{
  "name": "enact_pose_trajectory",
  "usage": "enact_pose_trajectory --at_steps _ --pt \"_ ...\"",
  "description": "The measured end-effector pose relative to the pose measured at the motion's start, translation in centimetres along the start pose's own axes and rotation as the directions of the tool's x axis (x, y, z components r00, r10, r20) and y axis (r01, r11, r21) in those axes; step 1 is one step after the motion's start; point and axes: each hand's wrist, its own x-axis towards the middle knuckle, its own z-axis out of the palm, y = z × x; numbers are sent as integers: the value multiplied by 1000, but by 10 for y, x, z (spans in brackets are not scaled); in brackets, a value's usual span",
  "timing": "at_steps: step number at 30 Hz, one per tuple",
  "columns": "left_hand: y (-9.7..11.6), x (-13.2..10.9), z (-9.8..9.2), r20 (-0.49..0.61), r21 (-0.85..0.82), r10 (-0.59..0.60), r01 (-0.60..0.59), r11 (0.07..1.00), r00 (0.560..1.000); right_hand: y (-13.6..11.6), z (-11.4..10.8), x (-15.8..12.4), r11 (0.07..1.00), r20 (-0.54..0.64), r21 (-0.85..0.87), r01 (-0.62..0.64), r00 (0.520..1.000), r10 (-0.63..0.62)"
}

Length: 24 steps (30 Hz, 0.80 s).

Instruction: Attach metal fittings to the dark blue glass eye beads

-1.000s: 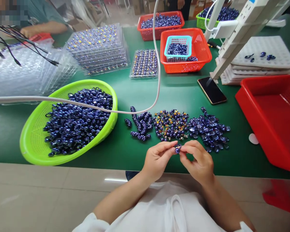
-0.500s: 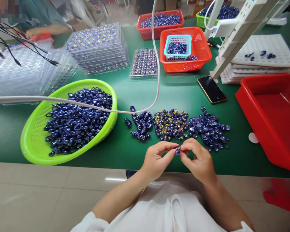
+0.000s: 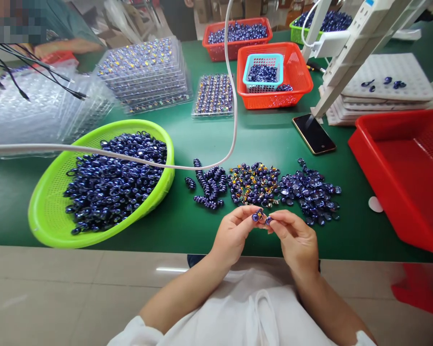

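Note:
My left hand (image 3: 231,236) pinches a small shiny dark-blue part with a yellow bit (image 3: 257,216) between thumb and forefinger. Close beside it, my right hand (image 3: 300,242) is closed on a small dark-blue cap (image 3: 268,220); whether the two pieces touch I cannot tell. Just beyond my fingers lies a pile of dark-blue parts with yellow bits (image 3: 254,181). To its right spreads a heap of glossy dark-blue caps (image 3: 313,194). Ring-shaped dark-blue pieces stacked in short rows (image 3: 211,185) lie on its left.
A lime-green basket (image 3: 39,223) of dark-blue pieces stands left, with a white cable (image 3: 187,167) crossing it. Behind are stacked clear trays (image 3: 147,81) and an orange basket (image 3: 292,96). A phone (image 3: 313,134) and red bin (image 3: 378,187) are right. Another person's arm (image 3: 68,46) shows far left.
My hands have shifted slightly: the yellow-bit part now shows tilted in my left fingers, and a dark-blue cap shows at my right fingertips. The view has moved a little.

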Motion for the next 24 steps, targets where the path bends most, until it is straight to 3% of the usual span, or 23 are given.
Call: enact_pose_trajectory --at_steps 3,6,9,13,19,24 --pt "0 -1 3 -29 -42 -14 13 999 999 0 1 -3 968 -30 -228 108 993 -117" --pt "-2 -1 1 -42 -44 -23 21 999 999 -1 -1 0 855 63 -434 283 957 -284" --pt "-2 -1 -2 -61 -14 -9 9 1000 998 -2 -4 6 778 156 -502 379 924 -349" --pt "1 -1 -7 -65 52 21 -18 999 998 -5 -5 10 775 204 -507 377 926 -316" --pt "3 -1 -13 10 102 31 -32 994 999 -8 -8 8 869 239 -427 250 958 -158" --pt "3 0 -11 -35 79 42 -39 996 999 -6 -7 5 857 228 -420 298 949 -218"
